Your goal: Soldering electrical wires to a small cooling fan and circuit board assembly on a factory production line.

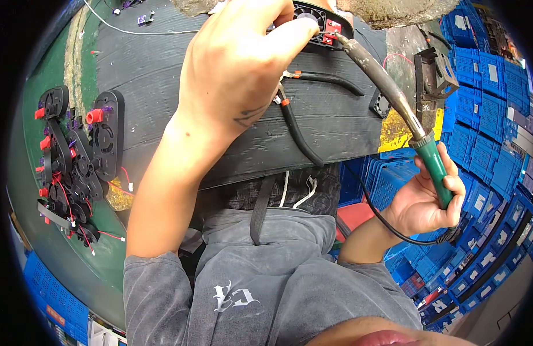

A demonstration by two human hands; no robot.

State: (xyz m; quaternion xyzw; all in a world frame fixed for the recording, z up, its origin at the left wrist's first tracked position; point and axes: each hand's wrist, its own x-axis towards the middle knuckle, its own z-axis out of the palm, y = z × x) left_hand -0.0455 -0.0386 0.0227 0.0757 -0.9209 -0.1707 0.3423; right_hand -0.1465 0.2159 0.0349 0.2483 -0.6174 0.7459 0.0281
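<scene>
My right hand (pixel 419 202) is wrapped round the green handle of a soldering iron (pixel 431 164). The iron's metal shaft slants up to the left, its tip at a red connector (pixel 333 27) on a black fan housing (pixel 348 24). Over that housing, my left hand (pixel 232 69) is closed in a pinch, thumb close to the connector and some fingers hidden. A thin silvery wire (pixel 145 32), apparently solder wire, runs into it from the upper left. Beneath the left wrist lie pliers (pixel 295 130) with black and orange handles, their jaws partly hidden.
Several black fan housings (pixel 109 150) with red connectors and loose leads are piled at the left. A metal bracket (pixel 431 78) stands at the right edge of the black board (pixel 237 161), near a small fan (pixel 380 104). Blue crates (pixel 480 127) are stacked at the right.
</scene>
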